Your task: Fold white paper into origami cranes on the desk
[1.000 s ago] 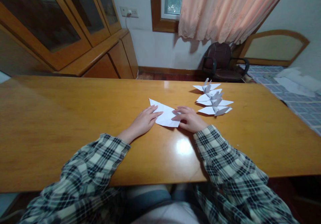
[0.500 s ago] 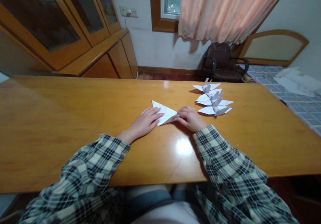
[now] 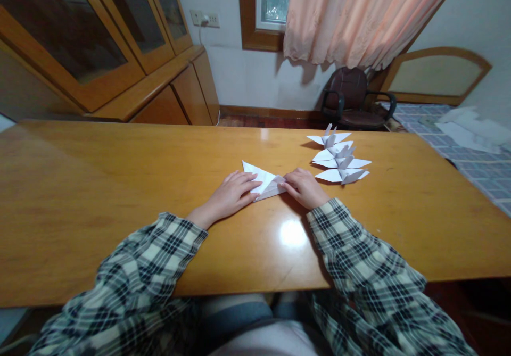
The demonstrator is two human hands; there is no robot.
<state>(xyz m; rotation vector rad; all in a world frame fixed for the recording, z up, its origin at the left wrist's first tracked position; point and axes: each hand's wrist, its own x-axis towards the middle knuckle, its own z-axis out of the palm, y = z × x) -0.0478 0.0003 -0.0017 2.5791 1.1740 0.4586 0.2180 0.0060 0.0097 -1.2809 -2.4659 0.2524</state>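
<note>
A partly folded sheet of white paper (image 3: 263, 180) lies on the wooden table between my hands. Its left point sticks up past my left fingers, and a flap is lifted near the right corner. My left hand (image 3: 230, 193) rests flat on the paper's left part, fingers stretched out over it. At the right corner, my right hand (image 3: 302, 187) pinches the paper between thumb and fingers, which cover that tip. Just beyond my right hand stand several white folded paper cranes (image 3: 339, 174) in a row.
The wooden table (image 3: 120, 185) spans the width of the view. Behind it are a glass-door cabinet (image 3: 155, 68) at left, a brown armchair (image 3: 347, 95) and a peach curtain (image 3: 351, 15). A bed (image 3: 459, 138) with checked cover is at right.
The right part of the paper has been opened out: a flap now stands up near my right fingers and a lower layer shows. My left hand has barely moved.
</note>
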